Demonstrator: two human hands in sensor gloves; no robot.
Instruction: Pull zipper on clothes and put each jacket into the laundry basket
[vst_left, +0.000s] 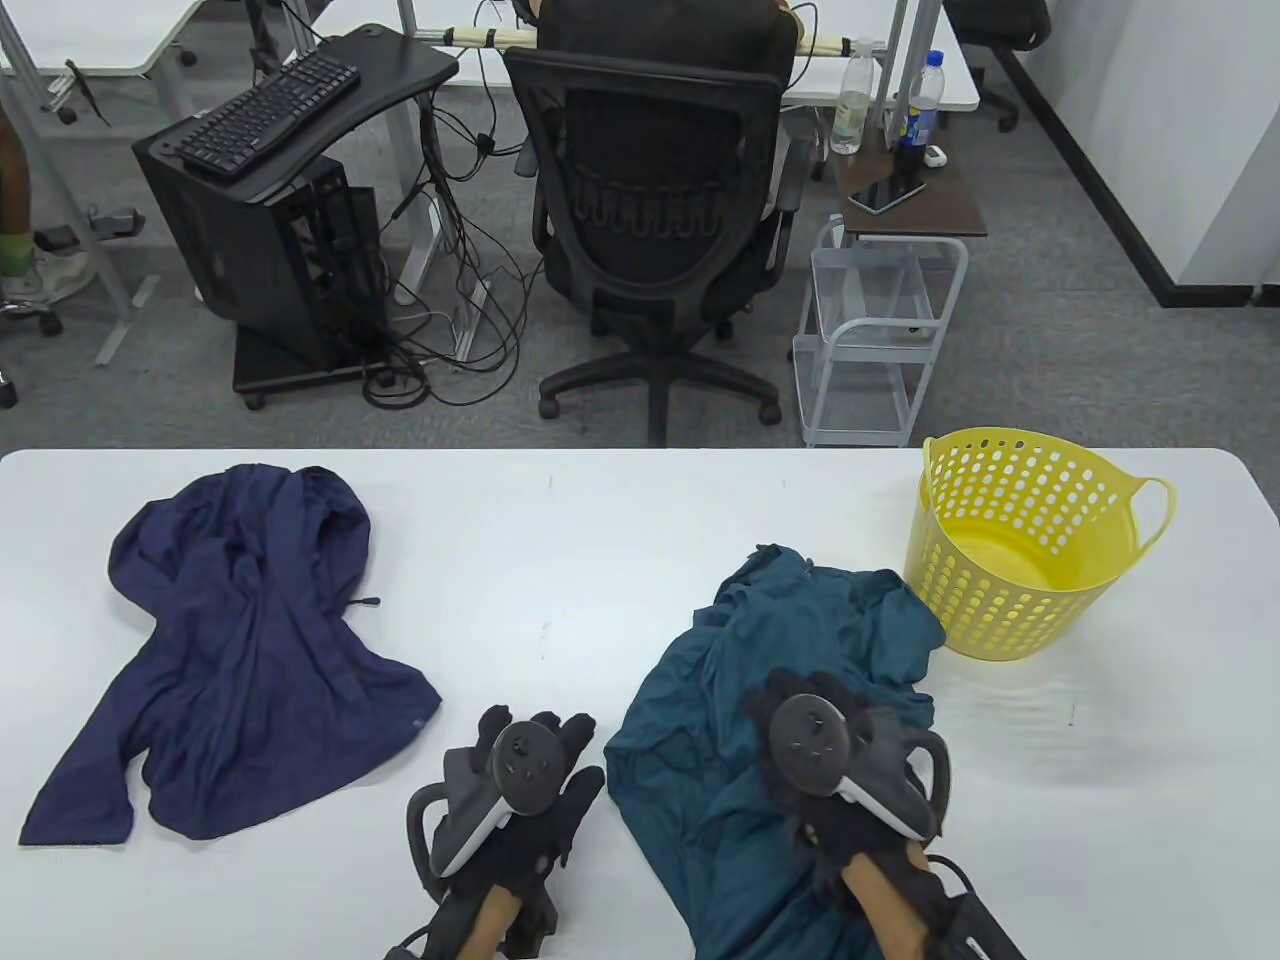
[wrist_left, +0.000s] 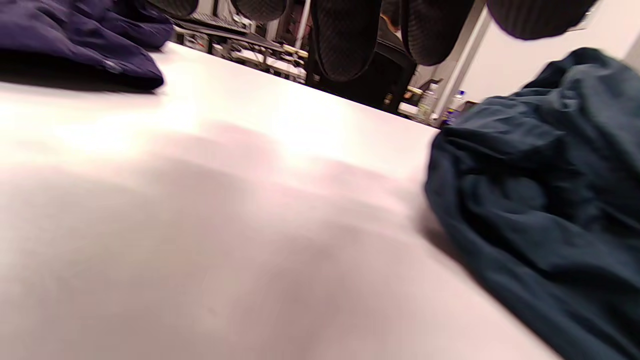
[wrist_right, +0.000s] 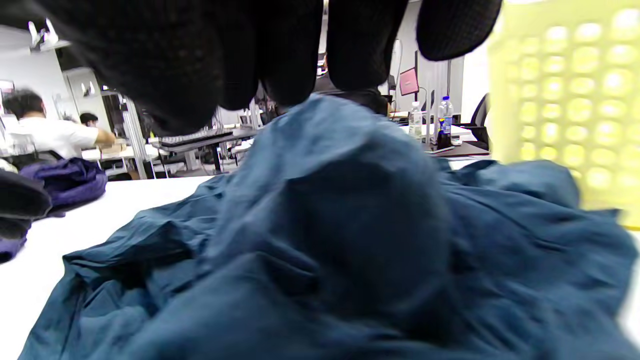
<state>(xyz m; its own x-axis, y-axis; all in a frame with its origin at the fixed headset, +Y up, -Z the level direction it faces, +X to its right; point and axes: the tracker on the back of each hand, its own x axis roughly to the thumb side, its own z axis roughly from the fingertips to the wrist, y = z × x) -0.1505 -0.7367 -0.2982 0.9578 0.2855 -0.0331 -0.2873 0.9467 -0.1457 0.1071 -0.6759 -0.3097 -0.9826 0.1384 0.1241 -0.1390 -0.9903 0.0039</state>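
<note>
Two jackets on the white tabletop, neither yet in the basket.

Item 1: teal jacket, crumpled, near-right of the tabletop, its upper edge just beside the yellow laundry basket. Zipper not visible in any view; whether open or closed cannot be told.

Item 2: navy jacket, spread loosely at far left, well apart from the basket. A small dark pull shows at its right edge; zip state unclear.

Item 3: yellow laundry basket, upright, perforated wall, nothing seen inside.

Risks, as judged: the zipper track of the teal jacket is buried in folds, so a pull made without first flattening the cloth could snag fabric in the slider. Lifting the teal heap toward the basket could nudge or tip the light basket, since cloth lies just beside its wall. A sleeve may trail over the rim.

Right hand: palm down over the middle of the teal jacket, fingers reaching forward onto the cloth; the wrist view shows fingertips at a raised fold, but whether the grip pinches it cannot be told.

Left hand: palm down on bare tabletop between the jackets, just beside the teal hem, fingers straight, holding nothing.
</note>
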